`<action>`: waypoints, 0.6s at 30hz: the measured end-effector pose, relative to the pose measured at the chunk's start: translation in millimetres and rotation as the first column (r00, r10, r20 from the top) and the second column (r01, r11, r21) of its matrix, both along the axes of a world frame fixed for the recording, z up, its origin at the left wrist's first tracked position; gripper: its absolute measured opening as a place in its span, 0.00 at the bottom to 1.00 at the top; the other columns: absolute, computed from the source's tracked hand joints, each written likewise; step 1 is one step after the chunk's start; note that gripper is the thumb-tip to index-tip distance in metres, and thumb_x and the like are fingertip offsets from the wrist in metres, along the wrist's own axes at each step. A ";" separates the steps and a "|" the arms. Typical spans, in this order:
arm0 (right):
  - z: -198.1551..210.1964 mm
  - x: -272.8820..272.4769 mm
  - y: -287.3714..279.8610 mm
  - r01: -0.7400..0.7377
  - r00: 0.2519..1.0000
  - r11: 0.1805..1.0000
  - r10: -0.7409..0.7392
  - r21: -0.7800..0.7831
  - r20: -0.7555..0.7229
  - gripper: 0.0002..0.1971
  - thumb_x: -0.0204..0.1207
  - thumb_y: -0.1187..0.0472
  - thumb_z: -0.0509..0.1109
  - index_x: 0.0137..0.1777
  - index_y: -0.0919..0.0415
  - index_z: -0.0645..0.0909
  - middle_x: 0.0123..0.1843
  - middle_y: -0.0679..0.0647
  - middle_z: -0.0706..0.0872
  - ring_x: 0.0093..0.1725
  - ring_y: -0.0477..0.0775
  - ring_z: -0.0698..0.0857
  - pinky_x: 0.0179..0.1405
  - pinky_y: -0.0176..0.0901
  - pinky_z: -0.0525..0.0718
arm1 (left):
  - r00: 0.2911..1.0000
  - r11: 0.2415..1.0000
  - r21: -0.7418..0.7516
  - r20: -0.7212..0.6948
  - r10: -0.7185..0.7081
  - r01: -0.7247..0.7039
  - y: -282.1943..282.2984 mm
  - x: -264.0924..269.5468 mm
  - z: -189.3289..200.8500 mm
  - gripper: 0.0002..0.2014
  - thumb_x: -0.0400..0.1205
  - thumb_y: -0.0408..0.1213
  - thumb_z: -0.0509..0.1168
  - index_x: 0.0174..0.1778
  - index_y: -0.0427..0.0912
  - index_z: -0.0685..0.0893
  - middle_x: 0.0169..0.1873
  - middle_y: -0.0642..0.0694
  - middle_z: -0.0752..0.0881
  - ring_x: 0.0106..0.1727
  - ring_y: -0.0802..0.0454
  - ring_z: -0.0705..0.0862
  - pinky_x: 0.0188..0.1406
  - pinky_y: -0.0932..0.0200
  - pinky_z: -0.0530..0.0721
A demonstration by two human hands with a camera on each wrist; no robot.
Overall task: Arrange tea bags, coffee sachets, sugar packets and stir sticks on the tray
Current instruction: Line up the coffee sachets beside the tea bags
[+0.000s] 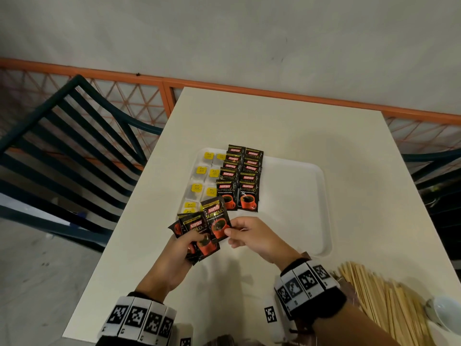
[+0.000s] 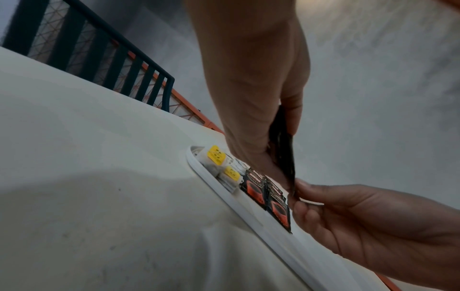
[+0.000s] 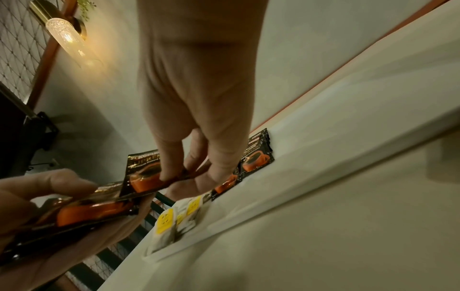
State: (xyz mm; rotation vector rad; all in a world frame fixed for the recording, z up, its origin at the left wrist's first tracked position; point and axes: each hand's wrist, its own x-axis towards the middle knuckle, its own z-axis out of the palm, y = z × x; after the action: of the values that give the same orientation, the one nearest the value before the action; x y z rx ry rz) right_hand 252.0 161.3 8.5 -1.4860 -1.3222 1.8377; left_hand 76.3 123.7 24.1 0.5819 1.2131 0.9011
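Observation:
A white tray (image 1: 309,171) lies on the cream table. On its left part lie two columns of tea bags (image 1: 201,171) with yellow tags. Beside them run two overlapping rows of black coffee sachets (image 1: 248,186). My left hand (image 1: 184,245) grips a fan of several black coffee sachets (image 1: 197,228) just in front of the tray. My right hand (image 1: 249,236) pinches the lower right corner of the top sachet (image 1: 216,218) of that fan. In the right wrist view the pinched sachet (image 3: 141,173) shows its orange cup. The left wrist view shows the held sachets (image 2: 283,149) edge-on.
A heap of wooden stir sticks (image 1: 381,300) lies at the table's near right, with a white cup (image 1: 446,313) beside it. Dark slatted chairs (image 1: 62,151) stand left and right of the table. An orange lattice rail (image 1: 249,93) runs behind. The tray's right half (image 1: 294,203) is bare.

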 end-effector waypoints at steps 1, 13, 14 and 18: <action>-2.1 0.0 1.3 0.047 0.998 0.999 -0.047 -0.012 -0.036 0.09 0.80 0.67 0.64 0.56 0.68 0.82 0.45 0.59 0.85 0.37 0.47 0.83 0.42 0.33 0.86 | 1.000 1.000 -0.004 -0.008 0.002 -0.002 -0.3 -1.0 -0.2 0.14 0.78 0.23 0.58 0.53 0.41 0.83 0.38 0.45 0.92 0.42 0.49 0.89 0.38 0.58 0.84; -23.1 -11.3 28.1 0.460 0.884 0.888 -0.455 -0.024 0.108 0.05 0.76 0.70 0.69 0.51 0.67 0.78 0.38 0.56 0.83 0.31 0.50 0.84 0.26 0.32 0.84 | 0.997 0.997 0.009 -0.018 0.081 -0.081 -5.7 -5.8 -3.3 0.16 0.77 0.20 0.63 0.52 0.45 0.83 0.41 0.44 0.90 0.46 0.46 0.87 0.43 0.55 0.83; -26.1 -12.9 29.6 0.466 0.878 0.885 -0.461 -0.010 0.127 0.05 0.76 0.70 0.69 0.51 0.67 0.79 0.38 0.56 0.83 0.30 0.50 0.84 0.26 0.32 0.84 | 0.996 0.996 0.010 -0.017 0.083 -0.083 -5.7 -6.4 -3.7 0.16 0.77 0.20 0.63 0.52 0.45 0.83 0.40 0.45 0.91 0.47 0.46 0.87 0.45 0.54 0.83; -31.3 -18.9 31.3 0.484 0.856 0.874 -0.485 0.050 0.181 0.02 0.76 0.69 0.69 0.44 0.65 0.78 0.36 0.57 0.83 0.28 0.51 0.83 0.32 0.38 0.86 | 0.996 0.996 0.015 -0.010 0.092 -0.091 -5.4 -8.5 -5.1 0.16 0.77 0.21 0.64 0.53 0.47 0.83 0.40 0.48 0.92 0.46 0.48 0.88 0.41 0.58 0.84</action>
State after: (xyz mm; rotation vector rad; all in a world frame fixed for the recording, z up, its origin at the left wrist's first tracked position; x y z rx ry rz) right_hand 233.1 192.6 -22.9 -1.8266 -0.9043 1.3948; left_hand 67.8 118.4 18.9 0.5465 1.2522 0.9854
